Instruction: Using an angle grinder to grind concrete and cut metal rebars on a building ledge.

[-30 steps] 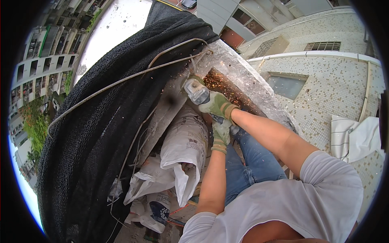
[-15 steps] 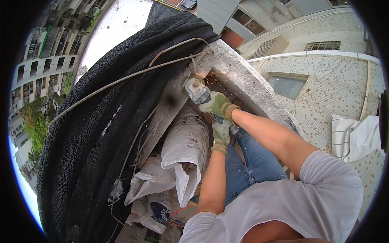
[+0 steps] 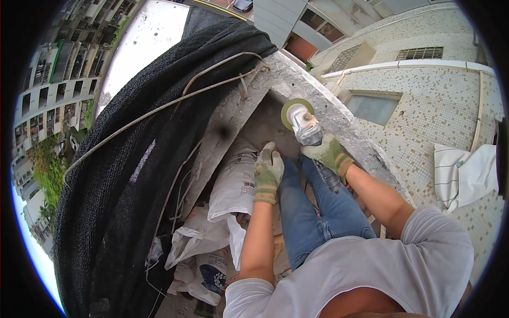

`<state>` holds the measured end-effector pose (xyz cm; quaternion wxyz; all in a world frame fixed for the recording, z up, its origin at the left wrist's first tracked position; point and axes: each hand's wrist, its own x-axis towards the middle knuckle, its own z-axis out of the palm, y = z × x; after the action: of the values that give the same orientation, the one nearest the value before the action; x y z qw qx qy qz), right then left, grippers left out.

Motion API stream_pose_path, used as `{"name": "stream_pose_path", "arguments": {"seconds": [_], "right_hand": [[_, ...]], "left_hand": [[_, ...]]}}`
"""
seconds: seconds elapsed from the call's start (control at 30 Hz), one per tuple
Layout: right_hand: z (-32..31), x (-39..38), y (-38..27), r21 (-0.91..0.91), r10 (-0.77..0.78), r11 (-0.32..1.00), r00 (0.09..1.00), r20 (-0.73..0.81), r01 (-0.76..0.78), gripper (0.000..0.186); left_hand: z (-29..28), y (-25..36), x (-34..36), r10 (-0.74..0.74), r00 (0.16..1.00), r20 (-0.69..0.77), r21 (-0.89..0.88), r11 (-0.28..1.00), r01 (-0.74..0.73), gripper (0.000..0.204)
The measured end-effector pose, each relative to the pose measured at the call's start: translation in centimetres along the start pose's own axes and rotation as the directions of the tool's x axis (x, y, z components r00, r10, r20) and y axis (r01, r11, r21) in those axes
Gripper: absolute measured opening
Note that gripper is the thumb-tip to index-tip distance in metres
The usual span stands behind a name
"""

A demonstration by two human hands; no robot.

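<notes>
An angle grinder [image 3: 306, 125] with a round greenish disc [image 3: 291, 110] is in my right hand [image 3: 325, 153], which wears a green and white work glove. The glove wraps the tool just behind its head, and the disc sits over the inner side of the concrete ledge [image 3: 323, 100]. My left hand [image 3: 269, 174], gloved the same way, is off the grinder with its fingers partly spread, beside a white woven sack [image 3: 236, 175]. No sparks show at the disc.
Bent steel rods [image 3: 154, 109] lie across black netting [image 3: 111, 196] draped over the left ledge. A crumpled sack [image 3: 196, 233] lies lower left. Beyond the right ledge are a tiled wall [image 3: 424, 116] and white cloth [image 3: 458, 172]. Buildings [image 3: 50, 100] stand far below at left.
The grinder has moved right, away from the ledge corner by the rods, and its sparks have stopped. My left hand has let go of the grinder and moved left toward the sack.
</notes>
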<state>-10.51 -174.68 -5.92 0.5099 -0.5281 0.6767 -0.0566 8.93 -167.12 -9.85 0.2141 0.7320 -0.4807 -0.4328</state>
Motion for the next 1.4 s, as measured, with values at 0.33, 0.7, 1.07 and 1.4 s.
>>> {"name": "stream_pose_path", "arguments": {"seconds": [0.33,0.7,1.07,1.4], "right_hand": [[-4.7,-4.9,2.9,0.18,-0.005,0.983,0.991,-0.135,0.029,0.039],[-5.5,-6.1,5.0,0.24,0.034,0.971,0.988,-0.15,0.003,0.043],[-5.8,-8.0,5.8,0.312,0.102,0.949,0.98,-0.169,-0.044,0.042],[-5.6,-8.1,6.5,0.336,0.233,0.926,0.962,-0.144,-0.174,0.039]], "left_hand": [[1.7,2.3,13.6,0.549,0.829,-0.103,0.793,0.549,-0.265,0.056],[-5.0,5.1,18.0,-0.414,0.898,-0.145,-0.596,0.761,0.255,0.032],[-5.5,5.6,22.5,-0.473,0.88,0.049,-0.493,0.755,0.433,0.02],[-3.1,0.6,21.9,-0.21,0.933,-0.291,-0.189,0.969,0.159,0.035]]}}
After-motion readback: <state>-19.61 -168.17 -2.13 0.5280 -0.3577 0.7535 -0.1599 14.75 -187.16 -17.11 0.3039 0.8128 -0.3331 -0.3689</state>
